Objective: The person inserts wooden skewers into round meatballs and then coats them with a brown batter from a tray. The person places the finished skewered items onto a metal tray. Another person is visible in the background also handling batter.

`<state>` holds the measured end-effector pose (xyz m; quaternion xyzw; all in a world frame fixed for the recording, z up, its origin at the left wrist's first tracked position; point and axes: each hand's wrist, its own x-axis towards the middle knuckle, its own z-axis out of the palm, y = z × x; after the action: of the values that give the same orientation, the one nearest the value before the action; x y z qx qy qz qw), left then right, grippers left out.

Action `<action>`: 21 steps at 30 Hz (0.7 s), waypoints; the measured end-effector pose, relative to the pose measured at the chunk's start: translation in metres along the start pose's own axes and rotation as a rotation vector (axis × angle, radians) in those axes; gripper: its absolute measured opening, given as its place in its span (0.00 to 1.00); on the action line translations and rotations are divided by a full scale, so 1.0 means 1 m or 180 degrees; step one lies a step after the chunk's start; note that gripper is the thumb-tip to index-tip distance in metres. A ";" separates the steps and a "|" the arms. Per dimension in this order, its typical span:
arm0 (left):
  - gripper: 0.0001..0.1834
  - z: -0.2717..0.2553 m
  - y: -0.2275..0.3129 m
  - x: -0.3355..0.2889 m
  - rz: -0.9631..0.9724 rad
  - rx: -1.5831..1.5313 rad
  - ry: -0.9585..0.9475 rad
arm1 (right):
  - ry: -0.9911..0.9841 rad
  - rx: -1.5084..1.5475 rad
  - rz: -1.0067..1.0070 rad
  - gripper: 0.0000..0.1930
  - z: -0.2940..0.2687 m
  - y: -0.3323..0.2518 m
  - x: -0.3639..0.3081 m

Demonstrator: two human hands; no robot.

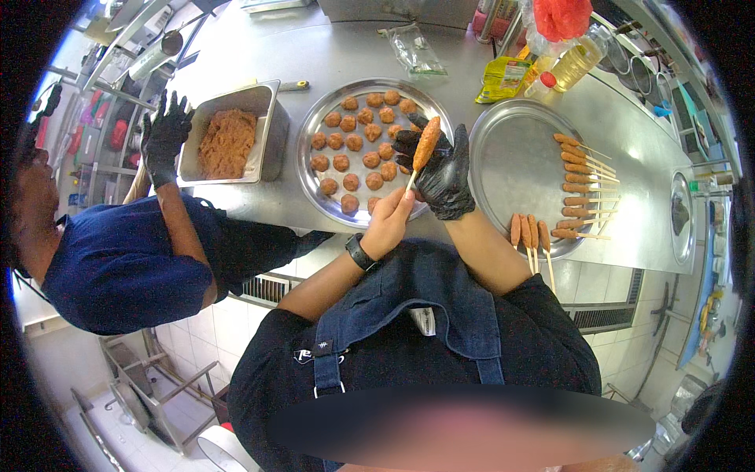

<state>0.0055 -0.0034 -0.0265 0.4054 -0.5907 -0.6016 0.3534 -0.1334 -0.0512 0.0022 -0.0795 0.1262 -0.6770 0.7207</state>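
Steel counter (259,51) | meat skewer (426,145) | in left hand (388,223), over gloved right hand (447,179)

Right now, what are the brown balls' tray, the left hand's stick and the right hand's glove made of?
The tray looks like polished metal, perhaps steel: it's silvery and gleams. The stick is probably bare wood: it's pale tan and dull. The glove seems thin rubber or plastic, I can't tell which: it's black, shiny and wrinkled.
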 end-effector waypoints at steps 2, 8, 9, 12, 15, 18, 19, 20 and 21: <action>0.17 -0.001 0.001 -0.001 -0.0108 -0.0113 -0.0003 | -0.0326 -0.0244 -0.0057 0.26 0.004 0.002 -0.006; 0.16 0.004 0.012 -0.003 -0.0196 -0.0655 0.0116 | -0.0234 -0.3069 -0.0264 0.15 0.001 0.012 -0.013; 0.16 0.005 0.014 -0.003 -0.0070 -0.0634 0.0186 | -0.0256 -0.3407 -0.0336 0.14 -0.001 0.012 -0.012; 0.16 0.005 0.018 -0.004 -0.0251 -0.0605 0.0067 | -0.0322 -0.3617 -0.0196 0.16 -0.003 0.010 -0.011; 0.16 0.005 0.018 -0.007 -0.0396 -0.0881 0.0004 | -0.0190 -0.3181 -0.0015 0.14 0.002 0.004 -0.016; 0.19 0.003 0.017 -0.007 -0.0574 -0.1372 -0.0184 | -0.0096 -0.2994 0.0034 0.12 0.010 -0.001 -0.021; 0.20 0.002 0.016 -0.007 -0.0672 -0.1776 -0.0387 | -0.0084 -0.2990 0.0045 0.12 0.012 -0.002 -0.023; 0.21 0.001 0.015 -0.006 -0.0769 -0.2179 -0.0592 | -0.0193 -0.3001 -0.0030 0.12 0.013 -0.002 -0.023; 0.22 0.000 0.014 -0.006 -0.0867 -0.2569 -0.0785 | -0.0303 -0.3012 -0.0105 0.12 0.013 -0.003 -0.023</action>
<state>0.0074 0.0009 -0.0120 0.2342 -0.2874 -0.8690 0.3278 -0.1339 -0.0295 0.0169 -0.4320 0.3863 -0.5521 0.5994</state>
